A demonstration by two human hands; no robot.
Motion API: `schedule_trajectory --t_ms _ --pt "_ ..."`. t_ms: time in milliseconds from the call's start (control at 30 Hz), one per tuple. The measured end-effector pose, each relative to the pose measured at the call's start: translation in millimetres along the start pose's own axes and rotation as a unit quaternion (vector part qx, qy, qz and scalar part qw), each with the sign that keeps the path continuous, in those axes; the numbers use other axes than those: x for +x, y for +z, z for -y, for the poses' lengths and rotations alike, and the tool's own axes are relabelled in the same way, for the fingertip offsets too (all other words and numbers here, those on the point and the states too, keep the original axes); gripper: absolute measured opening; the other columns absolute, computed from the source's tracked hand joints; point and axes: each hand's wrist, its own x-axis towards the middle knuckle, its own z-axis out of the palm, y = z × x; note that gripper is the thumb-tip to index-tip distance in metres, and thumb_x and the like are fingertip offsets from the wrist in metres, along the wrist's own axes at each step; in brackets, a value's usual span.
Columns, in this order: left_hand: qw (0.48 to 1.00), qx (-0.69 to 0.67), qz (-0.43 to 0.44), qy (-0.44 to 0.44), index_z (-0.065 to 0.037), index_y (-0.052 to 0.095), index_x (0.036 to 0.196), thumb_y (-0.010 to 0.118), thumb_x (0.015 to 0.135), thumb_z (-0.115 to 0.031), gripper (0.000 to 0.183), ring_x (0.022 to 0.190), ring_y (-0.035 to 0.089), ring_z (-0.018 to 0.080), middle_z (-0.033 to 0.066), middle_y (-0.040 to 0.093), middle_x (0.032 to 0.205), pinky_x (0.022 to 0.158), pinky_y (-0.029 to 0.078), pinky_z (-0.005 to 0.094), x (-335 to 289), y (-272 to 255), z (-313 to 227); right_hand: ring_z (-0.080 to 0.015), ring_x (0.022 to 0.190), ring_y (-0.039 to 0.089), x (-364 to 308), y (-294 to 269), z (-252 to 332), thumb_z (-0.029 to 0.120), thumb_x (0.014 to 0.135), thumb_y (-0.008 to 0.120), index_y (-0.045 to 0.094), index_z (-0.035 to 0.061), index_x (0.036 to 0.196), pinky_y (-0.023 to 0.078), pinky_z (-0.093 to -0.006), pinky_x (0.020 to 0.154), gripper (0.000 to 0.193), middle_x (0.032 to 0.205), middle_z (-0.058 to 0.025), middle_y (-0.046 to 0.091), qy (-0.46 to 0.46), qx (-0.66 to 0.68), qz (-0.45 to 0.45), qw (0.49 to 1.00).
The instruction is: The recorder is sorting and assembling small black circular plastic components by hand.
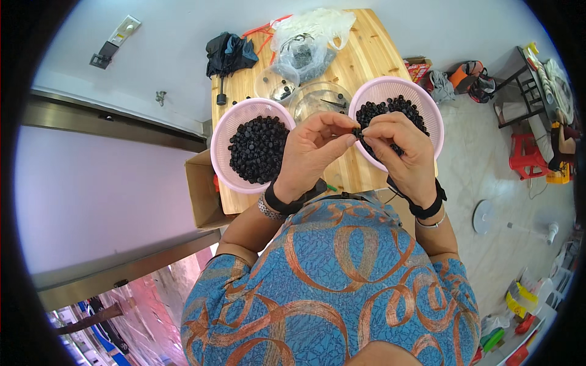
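My left hand and my right hand meet over the left side of the right-hand pink basket. Thumb and forefinger of each are pinched together around a tiny dark piece, mostly covered by the fingertips. Small black round parts, like caps, lie in that basket, partly hidden by my right hand. A second pink basket, left of my left hand, holds a larger heap of similar black caps. Between the baskets, a clear round plastic container has a thin dark tool across it.
The wooden table also carries a smaller clear dish, plastic bags and a folded dark umbrella. A cardboard box stands against its left side. A red stool is on the floor at right.
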Motion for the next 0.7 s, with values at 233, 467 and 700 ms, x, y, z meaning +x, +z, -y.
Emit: schedule_trajectory --t_ms 233,467,700 --pt "0.998 0.033 0.015 0.045 0.000 0.055 0.102 0.060 0.081 0.003 0.022 0.092 0.056 0.0097 0.0043 0.058 0.100 0.084 0.046 0.0225 -1.6 5.7 1.1 -0.0253 0.076 0.059 1.3 -3.0 6.8 -0.004 0.072 0.063 0.057 0.0002 0.083 0.048 -0.0316 0.064 0.013 0.084 -0.0112 0.058 -0.069 -0.127 0.005 0.989" --pt "0.999 0.023 0.034 0.019 -0.001 0.055 0.102 0.060 0.082 0.003 0.021 0.091 0.056 0.0097 0.0056 0.059 0.101 0.082 0.047 0.0231 2.6 7.2 1.8 -0.0253 0.073 0.058 -1.1 -6.7 10.7 -0.005 0.072 0.062 0.055 0.0006 0.082 0.047 -0.0305 0.062 0.013 0.082 -0.0109 0.058 0.011 -0.029 -0.002 1.000" --pt "1.000 -0.006 0.023 -0.005 0.000 0.054 0.101 0.060 0.080 0.006 0.023 0.092 0.058 0.0119 0.0073 0.060 0.100 0.083 0.046 0.0247 4.4 12.2 3.0 -0.0250 0.072 0.058 -1.7 -11.7 10.4 -0.005 0.072 0.062 0.054 0.0009 0.080 0.047 -0.0302 0.061 0.013 0.080 -0.0107 0.058 0.011 -0.051 -0.010 0.999"
